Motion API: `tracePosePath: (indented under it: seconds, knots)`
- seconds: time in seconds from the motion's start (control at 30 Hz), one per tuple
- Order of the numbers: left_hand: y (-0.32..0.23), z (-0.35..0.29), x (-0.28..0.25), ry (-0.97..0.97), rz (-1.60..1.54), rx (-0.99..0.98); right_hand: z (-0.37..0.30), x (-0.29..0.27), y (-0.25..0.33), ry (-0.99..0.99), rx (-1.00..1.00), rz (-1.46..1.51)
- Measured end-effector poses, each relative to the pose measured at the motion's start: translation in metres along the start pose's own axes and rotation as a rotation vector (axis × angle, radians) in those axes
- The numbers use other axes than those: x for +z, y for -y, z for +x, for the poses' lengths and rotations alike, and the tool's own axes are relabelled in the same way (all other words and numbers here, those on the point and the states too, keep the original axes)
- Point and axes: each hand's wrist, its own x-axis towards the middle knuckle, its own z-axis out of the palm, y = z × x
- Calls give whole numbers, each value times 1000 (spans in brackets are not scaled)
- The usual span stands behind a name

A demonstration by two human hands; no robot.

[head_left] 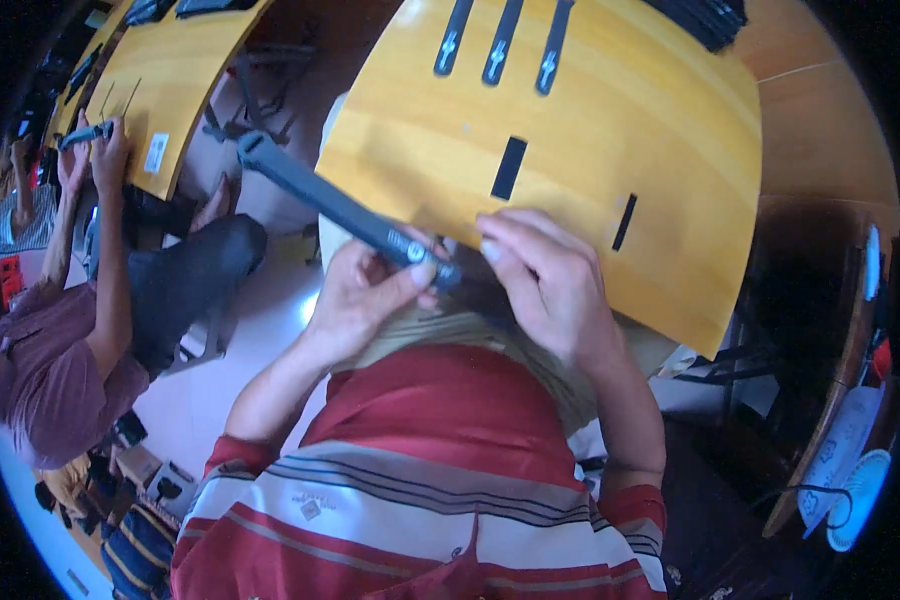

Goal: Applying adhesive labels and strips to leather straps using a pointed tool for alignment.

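Note:
A long dark grey strap with a slotted loop at its upper-left end is gripped in my left hand, thumb on top near its lower end. Small pale printing marks the strap beside that thumb. My right hand is at the table's near edge, just right of the strap's lower end. Its thumb and forefinger come close together in a pinch; whatever is between them, if anything, is too small or hidden to name. In front of my hands, a short black strip and a thinner black strip lie on the table.
The yellow wooden table has several similar dark straps at its far side and a black stack at the far right. On the left, another person holds a strap at a second table.

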Motion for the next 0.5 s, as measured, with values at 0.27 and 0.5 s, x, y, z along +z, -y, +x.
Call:
tracePosePath:
  seconds: [0.27,0.5]
  knots:
    - [7,7,12,-54,-97,76,-30,25,1,-55,-11,187]
    - [12,4,10,-17,-18,64,-39,24,-1,-37,-16,163]
